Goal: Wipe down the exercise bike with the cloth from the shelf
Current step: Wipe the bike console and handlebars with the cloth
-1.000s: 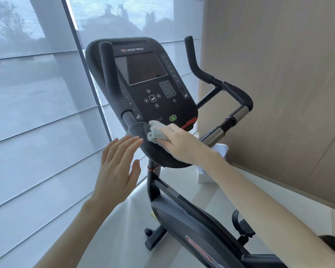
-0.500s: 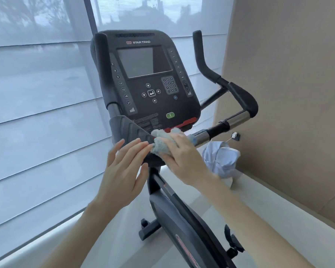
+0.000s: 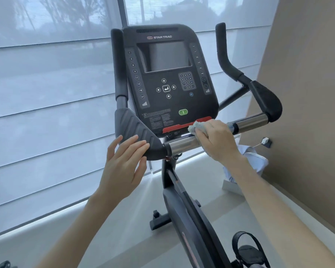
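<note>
Head view: you are wiping the handlebar of the black upright exercise bike (image 3: 184,215).
Your right hand (image 3: 216,141) has its fingers curled round a crumpled pale grey cloth (image 3: 196,127) and presses it on the chrome crossbar (image 3: 183,145), just under the red lower edge of the console (image 3: 168,101). Your left hand (image 3: 124,163) lies flat with fingers straight, holding nothing, and rests against the ribbed black grip pad (image 3: 134,130). The wipe-down looks partway done. Your next move calls for sliding the cloth along the bar toward the right-hand grip (image 3: 267,101) with steady pressure, then covering the console and frame.
</note>
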Motion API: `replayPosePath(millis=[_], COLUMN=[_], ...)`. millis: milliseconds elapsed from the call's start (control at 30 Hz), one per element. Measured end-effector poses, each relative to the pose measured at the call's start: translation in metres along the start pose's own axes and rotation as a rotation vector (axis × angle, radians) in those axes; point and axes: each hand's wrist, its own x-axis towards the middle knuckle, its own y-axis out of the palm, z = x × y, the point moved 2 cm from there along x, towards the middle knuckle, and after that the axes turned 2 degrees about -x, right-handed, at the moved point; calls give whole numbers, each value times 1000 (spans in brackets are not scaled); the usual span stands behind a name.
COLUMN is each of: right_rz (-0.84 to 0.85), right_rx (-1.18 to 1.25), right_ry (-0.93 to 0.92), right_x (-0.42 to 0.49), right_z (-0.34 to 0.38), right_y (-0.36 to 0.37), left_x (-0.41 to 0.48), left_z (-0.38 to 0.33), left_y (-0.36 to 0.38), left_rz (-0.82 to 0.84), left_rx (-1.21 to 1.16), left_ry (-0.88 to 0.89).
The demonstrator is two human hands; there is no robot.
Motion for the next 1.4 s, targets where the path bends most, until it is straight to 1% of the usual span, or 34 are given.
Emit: replayPosePath(millis=[67,100,167,200,267,367,467,567,633,667,733,767,833,867,900,1000,1100,1267,1333,1400], right_rz=[134,212,352,376,359,313,291,369,377,334,139,41,-165,-246,-292,-351,-406,-470,-491,-531], right_rx=[-110,-112,-8,36,91,159,110,68,-9,-73,-161,-128,13,44,51,11,-117,-108,-93,-99], right_ry=[-54,-96,-139,-153,-180,-206,-174,-79,-39,-34,-55,-75,-120,-137,-147,-228,-334,-267,-233,-255], right_x=[10,15,22,23,21,20,25,30,31,30,18,8,-15,-26,-34,-47,-52,-50,-48,-47], right_z=[24,38,63,71,74,59,28,-1,-5,-3,9,18,38,48,57,63,39,-15,-15,3], right_y=[7,11,19,22,24,20,15,11,13,16,20,23,34,42,50,71,81,76,76,84], left_x=[0,0,1,1,1,1,0,0,0,0,0,-1,-2,-2,-2,-4,-6,-7,-7,-7], left_z=[-1,-1,-2,-1,0,2,2,1,1,0,-2,-3,-5,-6,-7,-10,-12,-14,-13,-10], left_y=[-1,-2,-3,-3,-3,-3,-1,-2,-2,-2,-1,0,0,0,-1,-2,-3,-4,-3,-1], left_rz=[3,6,10,12,14,14,12,6,9,10,9,5,1,1,2,7,4,13,1,-21], left_rx=[6,9,17,21,23,20,14,0,-10,-12,-15,-17,-14,-11,-8,4,12,18,22,25], left_ry=[-4,-5,-4,-1,3,8,1,-15,-29,-39,-54,-59,-65,-66,-68,-75,-75,-74,-57,-32])
